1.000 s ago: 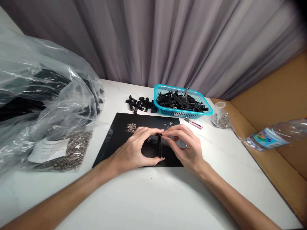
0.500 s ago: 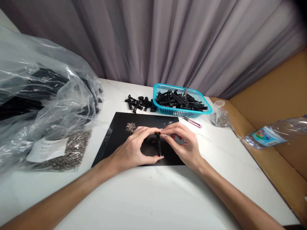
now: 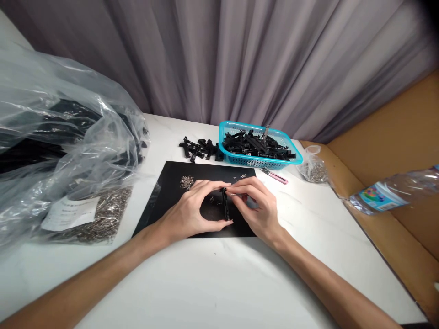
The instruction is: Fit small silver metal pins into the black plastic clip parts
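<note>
My left hand [image 3: 192,208] grips a slim black plastic part [image 3: 225,205] by its two ends, thumb at the near end and fingers at the far end. The part stands nearly lengthwise away from me, above the black mat [image 3: 157,192]. At its far end, the pinched fingertips of my right hand [image 3: 259,203] meet it. A thin silvery piece [image 3: 234,195] shows between those fingers; its kind is too small to tell. On the mat lie a pile of small metal pins [image 3: 187,182] and a few loose bits [image 3: 243,176].
Behind the mat stands a blue basket [image 3: 298,157] full of black parts, with more black parts [image 3: 194,148] beside it. A pink-handled tool [image 3: 277,177] lies near. Bags of metal pieces [image 3: 106,219] [image 3: 315,171], a large plastic bag [image 3: 78,123] and a bottle [image 3: 380,196] flank the table.
My right hand has shifted slightly left, its fingers still at the part's far end. The black part now tilts a little more, its far end leaning left.
</note>
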